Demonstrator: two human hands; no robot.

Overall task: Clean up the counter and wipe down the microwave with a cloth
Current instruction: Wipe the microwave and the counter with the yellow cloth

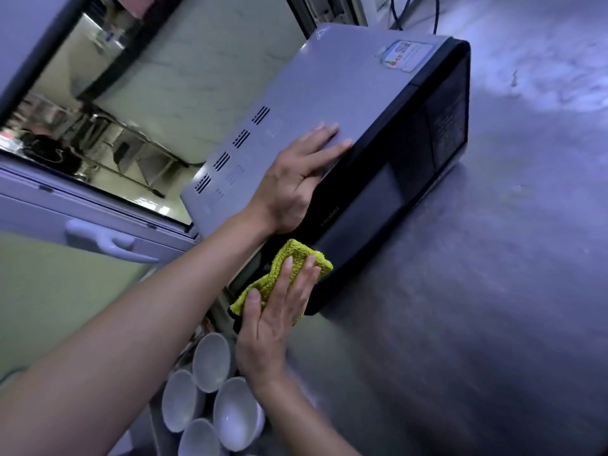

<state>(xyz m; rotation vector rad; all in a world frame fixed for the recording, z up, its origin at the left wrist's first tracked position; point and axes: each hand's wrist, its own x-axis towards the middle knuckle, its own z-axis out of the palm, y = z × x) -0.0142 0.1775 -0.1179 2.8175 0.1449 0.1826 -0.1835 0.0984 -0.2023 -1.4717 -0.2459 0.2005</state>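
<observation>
- Nearest, below the microwave's near end: four white bowls (210,362) clustered together, mouths toward the camera, just beside the right wrist.
- Right hand (269,327) at the microwave's near lower corner: fingers straight and close together, pressing a cloth (289,268) flat against the dark front; thumb lying along the cloth's lower edge, nothing gripped.
- Cloth yellow-green, bunched, touching the microwave's front corner, part of it hidden under the fingers.
- Left hand (296,176) above the cloth, on the microwave's top front edge: palm down, fingers spread and straight on the grey top, thumb hanging over the dark front; resting on it, not clutching.
- Microwave (329,93) on a steel counter (493,291), seen tilted by the camera; grey top with rows of vent slots, black front with a dark door.
- Sticker (404,55) on the microwave's far top corner, text too blurred to read.
- Behind the microwave: a window (108,103) with a white frame and handle (108,241).
- Beyond the microwave's far end: blue cables (399,14) hanging down.
</observation>
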